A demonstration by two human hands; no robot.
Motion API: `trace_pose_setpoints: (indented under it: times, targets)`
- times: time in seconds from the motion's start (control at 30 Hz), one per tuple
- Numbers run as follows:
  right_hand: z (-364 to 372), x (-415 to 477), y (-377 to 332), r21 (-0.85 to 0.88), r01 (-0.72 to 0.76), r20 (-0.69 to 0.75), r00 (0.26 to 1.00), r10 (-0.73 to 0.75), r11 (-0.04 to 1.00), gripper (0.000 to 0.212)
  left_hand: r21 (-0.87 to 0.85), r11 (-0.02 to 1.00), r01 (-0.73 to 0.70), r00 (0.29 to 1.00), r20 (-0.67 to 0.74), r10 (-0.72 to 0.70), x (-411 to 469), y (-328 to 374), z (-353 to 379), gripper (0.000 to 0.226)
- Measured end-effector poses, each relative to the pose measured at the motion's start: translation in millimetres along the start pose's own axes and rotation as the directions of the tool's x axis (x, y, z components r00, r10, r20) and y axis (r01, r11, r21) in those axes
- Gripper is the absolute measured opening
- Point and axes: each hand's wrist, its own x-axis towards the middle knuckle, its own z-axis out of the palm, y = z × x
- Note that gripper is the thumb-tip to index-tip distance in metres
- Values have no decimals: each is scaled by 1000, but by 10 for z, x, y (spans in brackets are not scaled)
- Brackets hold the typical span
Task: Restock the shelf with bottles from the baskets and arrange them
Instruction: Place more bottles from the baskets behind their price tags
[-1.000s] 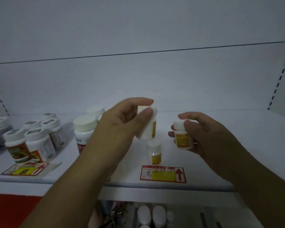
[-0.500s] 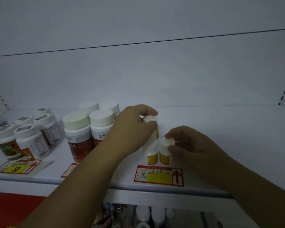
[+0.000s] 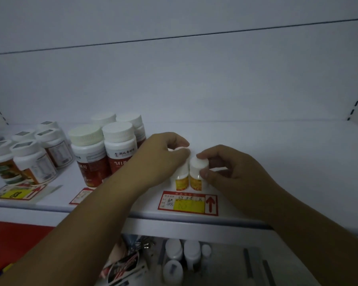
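Two small white bottles with yellow labels stand side by side near the front of the white shelf (image 3: 277, 162). My right hand (image 3: 234, 174) pinches the cap of the right small bottle (image 3: 196, 178) between thumb and fingers. The left small bottle (image 3: 181, 181) stands free beside it. My left hand (image 3: 159, 162) grips the cap of a third small bottle (image 3: 179, 151), which stands just behind the left one and is mostly hidden by it and my fingers.
Large white-capped bottles with red labels (image 3: 120, 153) stand just left of my left hand. Further left is a group of smaller bottles (image 3: 31, 162). A red and yellow price tag (image 3: 187, 204) lies at the shelf edge. Below, a basket holds more white bottles (image 3: 182, 256).
Both hands came down from mid-air to the shelf. The right hand's bottle now stands beside the front bottle, and the left hand's bottle stands behind it.
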Motion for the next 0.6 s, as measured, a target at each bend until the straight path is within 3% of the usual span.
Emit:
trace_pose_setpoints:
  times: [0.03, 0.1, 0.2, 0.3, 0.4, 0.5, 0.6]
  targets:
    - [2, 5, -3, 9, -1, 0, 1000, 1, 1000, 21, 2, 1000, 14, 1000, 11, -14, -24, 8, -4, 5]
    - [-10, 12, -35, 41, 12, -24, 1000, -11, 999, 25, 22, 1000, 19, 1000, 10, -19, -96, 25, -16, 19]
    - [-39, -37, -104, 19, 10, -106, 994, -8, 1000, 28, 96, 992, -84, 992, -89, 93, -359, 104, -88, 34]
    - [4, -247, -189, -54, -35, -227, 974, 22, 998, 37, 6, 976, -218, 970, -105, 218, -770, 147, -155, 29]
    - [132, -683, -351, -51, 37, -413, 909, -55, 998, 30, -120, 953, -279, 959, -91, 269, -1154, 96, -161, 17]
    - [351, -1220, -441, -55, 96, -450, 886, -111, 994, 20, -192, 952, -237, 971, -21, 238, -1469, -84, -82, 19]
    - [610, -1682, -385, -18, 8, -393, 919, -15, 1000, 16, -242, 960, -139, 986, 60, 158, -1721, -347, 90, 18]
